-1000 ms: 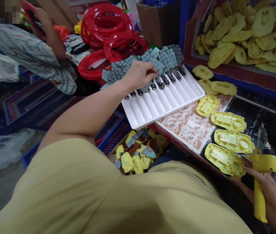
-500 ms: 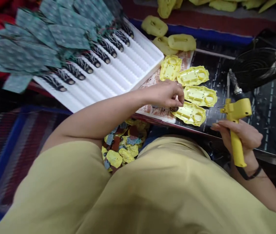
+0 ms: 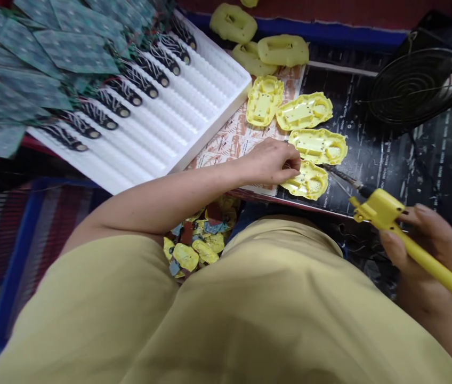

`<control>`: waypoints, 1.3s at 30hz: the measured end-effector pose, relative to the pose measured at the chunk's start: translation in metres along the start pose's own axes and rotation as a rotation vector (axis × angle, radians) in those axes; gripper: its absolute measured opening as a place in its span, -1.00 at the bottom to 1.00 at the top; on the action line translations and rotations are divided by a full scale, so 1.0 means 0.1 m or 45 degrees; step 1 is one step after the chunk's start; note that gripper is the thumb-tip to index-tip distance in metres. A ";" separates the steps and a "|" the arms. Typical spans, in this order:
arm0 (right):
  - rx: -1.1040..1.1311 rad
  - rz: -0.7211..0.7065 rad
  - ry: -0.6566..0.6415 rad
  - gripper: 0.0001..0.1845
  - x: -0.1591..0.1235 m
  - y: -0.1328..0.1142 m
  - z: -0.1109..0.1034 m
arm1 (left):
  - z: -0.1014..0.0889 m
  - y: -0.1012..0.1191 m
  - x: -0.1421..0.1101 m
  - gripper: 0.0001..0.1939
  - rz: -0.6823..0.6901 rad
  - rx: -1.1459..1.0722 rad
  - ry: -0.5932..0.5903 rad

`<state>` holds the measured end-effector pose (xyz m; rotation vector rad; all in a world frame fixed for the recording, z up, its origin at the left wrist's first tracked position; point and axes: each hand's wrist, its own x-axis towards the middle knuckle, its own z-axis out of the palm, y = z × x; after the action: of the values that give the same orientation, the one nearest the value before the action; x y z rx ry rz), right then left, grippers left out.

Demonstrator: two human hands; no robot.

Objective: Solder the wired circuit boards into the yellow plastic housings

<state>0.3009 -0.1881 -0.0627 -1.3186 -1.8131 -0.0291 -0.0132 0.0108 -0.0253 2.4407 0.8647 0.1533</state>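
In my right hand point(image 3: 429, 245) is a yellow soldering gun point(image 3: 386, 208), held by its handle. Its metal tip points left and reaches the right side of the nearest yellow plastic shell point(image 3: 314, 181). My left hand point(image 3: 272, 160) rests at that shell's left end, thumb and fingers pinched together. Whatever lies between those fingertips is too small or hidden to make out. Just beyond is a second yellow shell point(image 3: 322, 146), with a third shell point(image 3: 306, 111) and a fourth shell point(image 3: 265, 101) farther back, all with their hollow insides up.
A ridged white foam tray point(image 3: 194, 106) on the left carries several green circuit boards point(image 3: 78, 50) wired to black round-ended parts. Yellow covers point(image 3: 284, 50) lie at the back. A black fan point(image 3: 418, 85) stands back right. Below the table edge sits a heap of yellow pieces point(image 3: 186, 256).
The soldering gun has swung from upright to tilted left, its tip now down by the nearest shell. My left hand stays pinched at that shell. The whole view has shifted slightly.
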 end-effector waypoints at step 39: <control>-0.068 -0.300 -0.031 -0.67 0.27 -0.14 0.13 | 0.16 0.07 -0.04 -0.77 -0.014 0.159 0.092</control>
<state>0.2802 -0.1670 -0.0473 -1.1391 -1.9921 -0.1910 -0.0086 -0.0037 -0.0352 2.5594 0.9450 0.1900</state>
